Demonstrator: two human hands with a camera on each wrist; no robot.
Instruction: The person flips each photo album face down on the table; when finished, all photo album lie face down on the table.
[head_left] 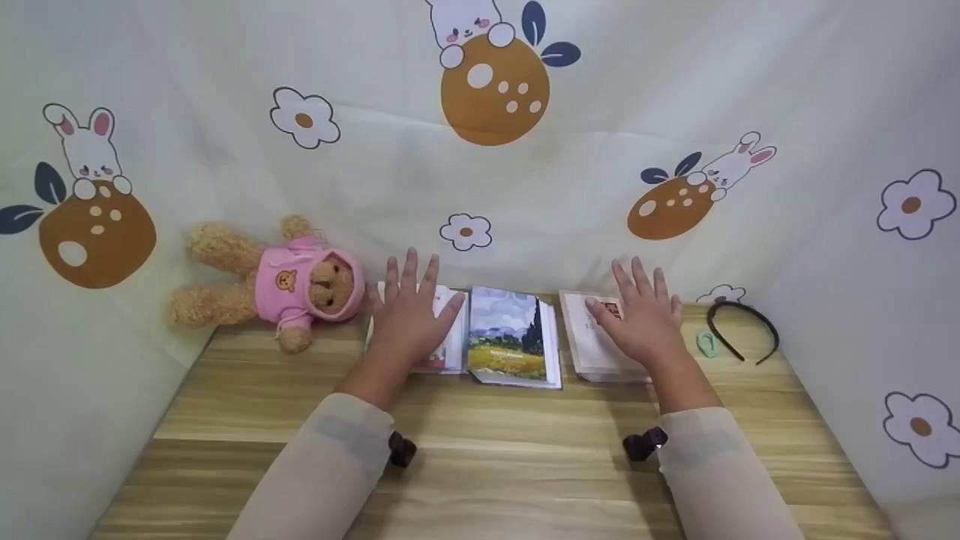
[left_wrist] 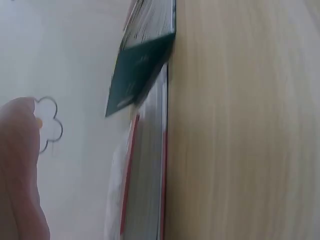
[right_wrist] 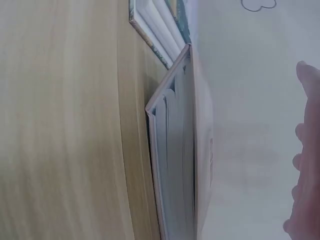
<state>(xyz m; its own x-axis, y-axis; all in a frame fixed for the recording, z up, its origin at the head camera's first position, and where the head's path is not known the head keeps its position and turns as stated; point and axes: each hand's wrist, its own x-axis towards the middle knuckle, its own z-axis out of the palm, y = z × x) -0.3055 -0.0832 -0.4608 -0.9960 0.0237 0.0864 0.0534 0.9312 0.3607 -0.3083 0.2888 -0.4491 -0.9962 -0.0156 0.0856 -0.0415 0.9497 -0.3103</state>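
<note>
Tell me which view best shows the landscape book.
The head view: the landscape book shows its whole painted cover there, unobstructed. The left wrist view catches only page edges and a dark green part of the cover, cut off at the top; the right wrist view shows just a corner with pages, also cut off.

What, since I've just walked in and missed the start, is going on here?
Someone's left grip hovers over the left-hand book and the right grip over the pale right-hand book; both have fingers spread and hold nothing. Between these books, on the wood-grain table, lies the landscape-painting book. A pink-hoodied plush bear lies at the left, a black headband and mint-green loop at the right.
</note>
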